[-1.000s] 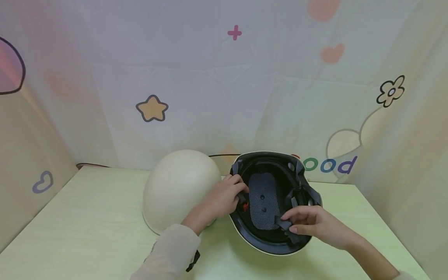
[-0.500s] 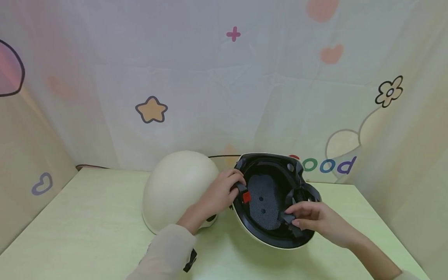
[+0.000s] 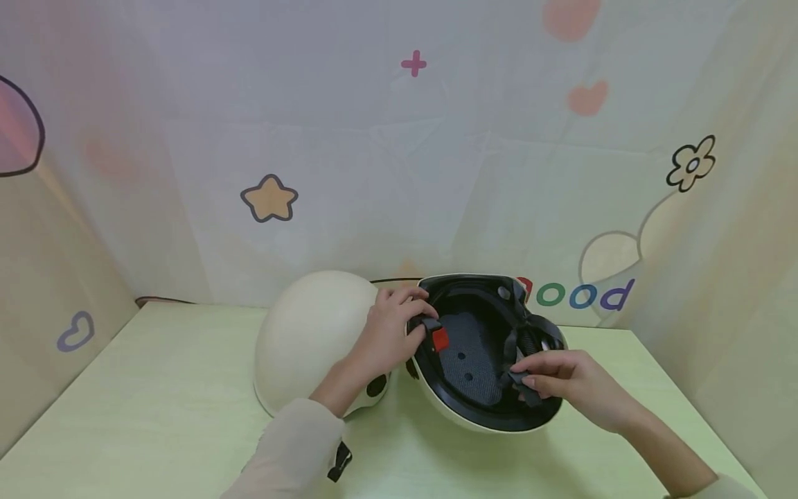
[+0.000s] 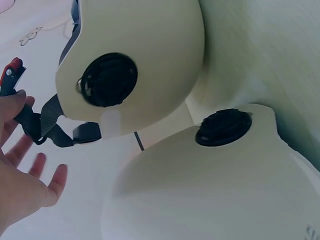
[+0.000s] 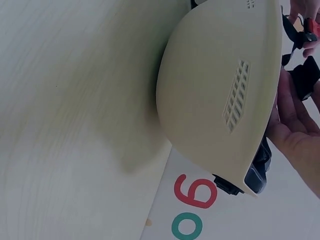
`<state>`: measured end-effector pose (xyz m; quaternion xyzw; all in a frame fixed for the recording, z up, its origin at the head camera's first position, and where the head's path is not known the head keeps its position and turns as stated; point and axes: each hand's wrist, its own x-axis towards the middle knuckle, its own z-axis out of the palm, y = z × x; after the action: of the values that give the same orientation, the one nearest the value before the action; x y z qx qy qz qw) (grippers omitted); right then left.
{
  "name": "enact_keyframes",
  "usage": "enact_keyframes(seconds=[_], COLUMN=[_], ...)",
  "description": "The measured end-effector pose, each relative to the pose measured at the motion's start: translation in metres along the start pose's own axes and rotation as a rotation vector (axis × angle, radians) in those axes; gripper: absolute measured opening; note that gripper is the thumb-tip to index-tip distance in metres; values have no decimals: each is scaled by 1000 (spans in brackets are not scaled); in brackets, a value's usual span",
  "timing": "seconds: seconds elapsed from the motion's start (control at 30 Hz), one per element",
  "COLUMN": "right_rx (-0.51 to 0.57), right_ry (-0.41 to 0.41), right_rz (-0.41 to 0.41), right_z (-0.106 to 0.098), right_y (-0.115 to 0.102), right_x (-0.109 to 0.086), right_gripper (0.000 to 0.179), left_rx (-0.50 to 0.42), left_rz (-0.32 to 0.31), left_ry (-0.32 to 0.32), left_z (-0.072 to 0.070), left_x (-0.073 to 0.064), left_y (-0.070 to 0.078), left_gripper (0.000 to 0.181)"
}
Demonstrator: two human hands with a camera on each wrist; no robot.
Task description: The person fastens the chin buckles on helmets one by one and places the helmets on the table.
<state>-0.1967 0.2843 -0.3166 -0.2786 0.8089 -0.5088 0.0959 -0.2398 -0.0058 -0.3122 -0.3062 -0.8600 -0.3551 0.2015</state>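
An upturned cream helmet point(image 3: 467, 378) lies on the table, its dark padded inside facing me. My left hand point(image 3: 391, 329) is at its left rim and pinches a black strap buckle with a red button point(image 3: 440, 339). In the left wrist view, the thumb presses on this buckle point(image 4: 11, 80) while the other fingers spread apart. At the helmet's right side, my right hand point(image 3: 576, 384) pinches a dark strap end point(image 3: 528, 389) between thumb and fingers. The right wrist view shows a black piece point(image 5: 305, 77) in that hand, its exact shape partly hidden.
A second cream helmet point(image 3: 314, 339) stands dome-up just left, partly behind my left forearm. A black strap end point(image 3: 339, 461) lies near my left sleeve. Behind the pale green table point(image 3: 156, 388) hangs a printed curtain point(image 3: 349, 166), with a thin dark cable point(image 3: 168, 299) along the back edge.
The upturned helmet has tilted and shifted slightly left. My left hand has drawn the red-buttoned buckle up toward the rim, showing more of it. My right hand has risen a little with the strap end.
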Motion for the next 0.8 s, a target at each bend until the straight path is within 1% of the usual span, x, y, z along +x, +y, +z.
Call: enact_keyframes(seconds=[0.1, 0.17, 0.27, 0.37, 0.47, 0.6, 0.7, 0.8], right_rx=[-16, -35, -61, -44, 4, 52, 47, -5], right_ry=[25, 45, 68, 63, 24, -32, -28, 20], right_rz=[11, 21, 49, 63, 41, 1, -12, -16], right_z=[-2, -4, -8, -13, -17, -21, -22, -22], right_y=[-2, -4, -7, -12, -17, -19, -18, -19], right_x=[-1, -1, -2, -2, -2, -2, -1, 0], right_gripper=[22, 23, 26, 28, 30, 32, 32, 31], left_rx=[10, 1, -31, -77, -121, -158, -176, -203], left_rz=[8, 15, 25, 10, -20, -49, -58, -44], left_ry=[4, -2, -33, -87, -145, -187, -204, -226], left_z=[-3, -4, -7, -8, -9, -9, -9, -10], left_x=[1, 2, 4, 5, 6, 5, 4, 5], left_y=[3, 6, 10, 14, 18, 20, 21, 21], left_gripper=[18, 19, 20, 19, 17, 17, 20, 21])
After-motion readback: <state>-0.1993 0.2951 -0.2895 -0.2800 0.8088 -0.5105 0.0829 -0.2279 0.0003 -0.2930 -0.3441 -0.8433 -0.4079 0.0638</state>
